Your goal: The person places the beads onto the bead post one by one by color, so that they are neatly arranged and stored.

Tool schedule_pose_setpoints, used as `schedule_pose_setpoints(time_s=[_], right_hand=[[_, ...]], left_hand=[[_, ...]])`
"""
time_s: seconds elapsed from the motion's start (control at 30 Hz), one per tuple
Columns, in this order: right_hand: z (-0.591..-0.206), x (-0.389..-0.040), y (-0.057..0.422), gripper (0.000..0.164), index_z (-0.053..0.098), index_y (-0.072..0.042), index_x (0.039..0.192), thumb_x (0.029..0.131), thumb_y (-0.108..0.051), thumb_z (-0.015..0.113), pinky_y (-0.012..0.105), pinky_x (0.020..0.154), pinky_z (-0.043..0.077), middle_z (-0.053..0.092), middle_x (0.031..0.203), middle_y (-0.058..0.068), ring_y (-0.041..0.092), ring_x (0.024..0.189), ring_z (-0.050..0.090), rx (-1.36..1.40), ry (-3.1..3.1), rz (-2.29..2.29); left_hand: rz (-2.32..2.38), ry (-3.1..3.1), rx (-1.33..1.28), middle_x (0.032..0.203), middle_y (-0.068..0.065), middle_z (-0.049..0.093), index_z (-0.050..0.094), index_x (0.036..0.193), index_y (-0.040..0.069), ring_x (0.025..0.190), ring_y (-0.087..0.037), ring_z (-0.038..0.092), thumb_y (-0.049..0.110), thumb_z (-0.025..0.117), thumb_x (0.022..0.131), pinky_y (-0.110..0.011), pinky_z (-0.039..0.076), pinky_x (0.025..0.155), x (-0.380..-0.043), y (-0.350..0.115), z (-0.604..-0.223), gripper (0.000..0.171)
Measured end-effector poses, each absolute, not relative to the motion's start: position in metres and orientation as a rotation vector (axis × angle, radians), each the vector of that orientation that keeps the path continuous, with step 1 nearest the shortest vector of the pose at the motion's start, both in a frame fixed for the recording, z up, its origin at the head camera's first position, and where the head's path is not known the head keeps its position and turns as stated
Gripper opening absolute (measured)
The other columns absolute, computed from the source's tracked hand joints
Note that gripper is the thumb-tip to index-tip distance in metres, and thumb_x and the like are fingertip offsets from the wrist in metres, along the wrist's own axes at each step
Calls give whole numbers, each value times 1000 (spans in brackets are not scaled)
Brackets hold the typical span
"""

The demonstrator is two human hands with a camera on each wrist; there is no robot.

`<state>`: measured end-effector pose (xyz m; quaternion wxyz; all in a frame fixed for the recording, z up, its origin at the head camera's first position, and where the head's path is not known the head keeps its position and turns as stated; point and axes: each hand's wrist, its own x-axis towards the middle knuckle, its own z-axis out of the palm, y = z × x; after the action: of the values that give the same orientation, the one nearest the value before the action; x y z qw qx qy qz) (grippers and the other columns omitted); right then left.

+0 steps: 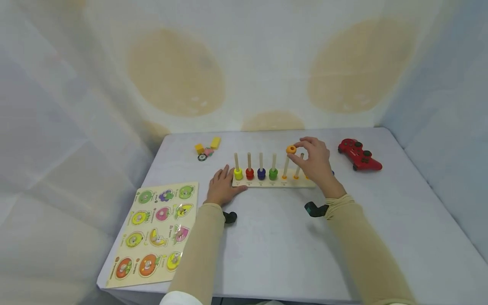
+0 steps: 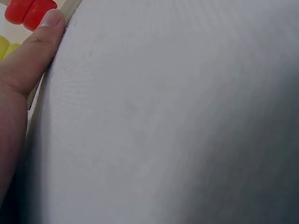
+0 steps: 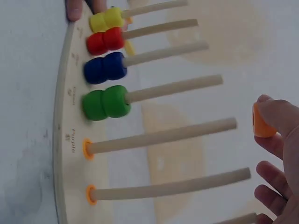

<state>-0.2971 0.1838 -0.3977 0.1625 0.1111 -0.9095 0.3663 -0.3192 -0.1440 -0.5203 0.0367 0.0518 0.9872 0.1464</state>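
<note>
My right hand [image 1: 313, 160] pinches an orange bead [image 1: 291, 149] between thumb and fingertips, close by the top of a bare wooden peg [image 3: 163, 135]. The bead's hole shows in the head view. Below stands a pegged wooden counting board [image 1: 253, 184]. Its first pegs carry yellow beads [image 3: 106, 19], red beads [image 3: 105, 41], blue beads [image 3: 105, 67] and green beads [image 3: 106, 102], two on each. Orange rings [image 3: 88, 148] circle the bases of the bare pegs. My left hand [image 1: 223, 186] rests at the board's left end, its straight thumb along the front edge by the red beads.
A fruit puzzle board [image 1: 152, 237] lies at the table's left front. Behind the left hand are yellow blocks [image 1: 215, 142] and a small pink piece with a wheel [image 1: 206, 154]. A red game controller [image 1: 358, 155] lies at the right. Part of a blue piece [image 1: 333, 172] shows beside the right wrist.
</note>
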Motion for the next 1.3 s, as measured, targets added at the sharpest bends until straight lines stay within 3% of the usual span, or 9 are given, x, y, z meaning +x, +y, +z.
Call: schedule_pose_setpoints(time_s=[0.47,0.7,0.8,0.93,1.0,1.13,1.3], right_hand=[[-401,-295,185,44,68,-7,125,94,-36,75,69,110,26,52,146,20,47,138,41,251,-2674,903],[-400,-278,220,30,69,-3,118,100,-26,64,72,110,28,57,140,24,48,135,45,111,-2565,970],[-407,-262,246,30,68,1,113,103,-26,59,67,105,37,62,129,27,46,125,53,-7,-2614,961],[-425,-236,282,41,64,2,118,104,-36,55,53,84,52,64,119,28,42,106,59,-88,-2939,901],[-438,-223,296,52,61,3,125,102,-43,59,49,79,55,63,122,30,42,105,60,-61,-3113,889],[-459,-200,313,68,55,4,133,94,-49,70,53,83,56,57,131,34,46,112,57,-33,-3278,966],[-483,-182,320,53,58,2,130,91,-28,77,51,86,54,61,124,27,37,105,57,-55,-3225,1005]], left_hand=[[443,3015,156,175,-1,7,22,164,26,160,-31,9,83,52,85,-55,17,129,-319,-132,-514,102],[462,3006,156,174,0,7,23,164,26,160,-31,10,82,54,85,-55,18,129,-318,-129,-518,102],[454,3001,168,174,-1,8,23,164,26,160,-31,11,83,53,85,-55,18,129,-318,-129,-521,102],[469,3008,184,174,-2,8,23,164,24,159,-32,11,82,52,86,-55,17,129,-319,-129,-525,101],[464,3019,185,174,-2,9,22,164,24,159,-32,11,81,51,87,-55,16,129,-319,-129,-527,100],[477,3023,183,174,-2,9,22,164,25,159,-32,11,80,52,88,-56,16,129,-319,-129,-528,99],[481,2989,168,174,-2,7,21,165,24,160,-32,9,77,54,89,-56,13,129,-315,-127,-520,98]])
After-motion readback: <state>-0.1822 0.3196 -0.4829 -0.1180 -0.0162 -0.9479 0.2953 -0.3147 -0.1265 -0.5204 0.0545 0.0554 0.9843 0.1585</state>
